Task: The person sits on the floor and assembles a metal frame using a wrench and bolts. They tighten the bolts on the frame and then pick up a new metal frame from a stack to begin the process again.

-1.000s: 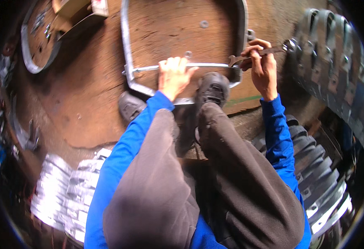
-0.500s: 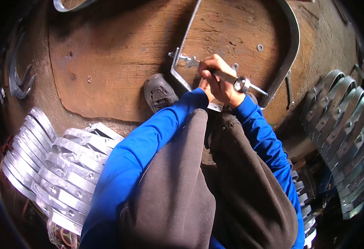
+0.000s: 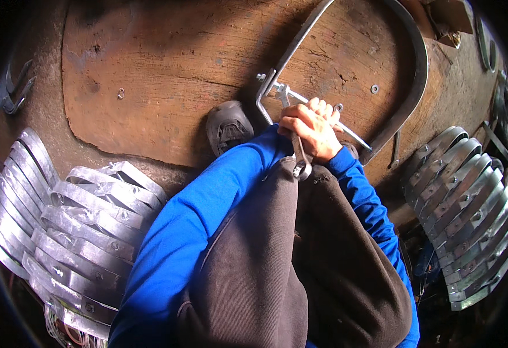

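Note:
My right hand (image 3: pixel 316 136) is closed round a wrench (image 3: pixel 301 152), whose near end lies over my knees. The wrench's far end meets the nut area of a long metal rod (image 3: pixel 355 136). That rod passes through the bent end of a curved metal band (image 3: pixel 419 69) and reaches toward the band's other end. My left arm (image 3: pixel 207 191) runs in beneath the wrench; its hand is mostly hidden by my right hand, so its fingers cannot be told apart. A loose nut (image 3: pixel 338 107) and a washer (image 3: pixel 375 89) rest inside the band's curve.
A worn wooden board (image 3: pixel 149 75) lies under the band. Stacked curved metal bands (image 3: pixel 86 232) stand at my left, and more bands (image 3: pixel 468 214) at my right. A second wrench (image 3: pixel 395 152) lies right of the band. My shoe (image 3: pixel 229 127) is beside its bent end.
The wrench has swung from lying along the rod to pointing toward me, with its jaw now at the rod near the bent end. My right hand has turned with it.

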Tool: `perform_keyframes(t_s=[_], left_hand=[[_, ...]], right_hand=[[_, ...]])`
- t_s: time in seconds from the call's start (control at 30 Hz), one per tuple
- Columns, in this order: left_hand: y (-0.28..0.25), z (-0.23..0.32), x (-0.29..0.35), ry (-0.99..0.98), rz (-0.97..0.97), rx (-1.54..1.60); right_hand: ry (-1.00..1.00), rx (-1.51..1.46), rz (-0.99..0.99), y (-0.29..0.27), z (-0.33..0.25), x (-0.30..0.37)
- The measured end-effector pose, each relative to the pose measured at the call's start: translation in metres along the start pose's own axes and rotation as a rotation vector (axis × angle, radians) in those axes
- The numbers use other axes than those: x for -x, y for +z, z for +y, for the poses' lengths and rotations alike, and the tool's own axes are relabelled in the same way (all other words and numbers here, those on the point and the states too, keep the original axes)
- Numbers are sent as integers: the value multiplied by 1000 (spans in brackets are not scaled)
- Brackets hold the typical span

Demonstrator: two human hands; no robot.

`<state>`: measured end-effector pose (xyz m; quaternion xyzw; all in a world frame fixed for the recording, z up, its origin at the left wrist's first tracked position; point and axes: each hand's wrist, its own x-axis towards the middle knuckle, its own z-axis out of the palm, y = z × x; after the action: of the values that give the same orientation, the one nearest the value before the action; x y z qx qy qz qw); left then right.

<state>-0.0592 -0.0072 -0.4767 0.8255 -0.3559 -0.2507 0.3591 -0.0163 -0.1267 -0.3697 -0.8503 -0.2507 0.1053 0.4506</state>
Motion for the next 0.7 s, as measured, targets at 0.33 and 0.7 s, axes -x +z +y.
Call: perform_keyframes(t_s=[0.33,0.7], left_hand=[[2,-1,15,5,-5,-16],[1,-2,22,16,-3,-36]], right_hand=[[-91,16,-36,-1,-1,-3],[-148,88,-145,-3,1,0]])
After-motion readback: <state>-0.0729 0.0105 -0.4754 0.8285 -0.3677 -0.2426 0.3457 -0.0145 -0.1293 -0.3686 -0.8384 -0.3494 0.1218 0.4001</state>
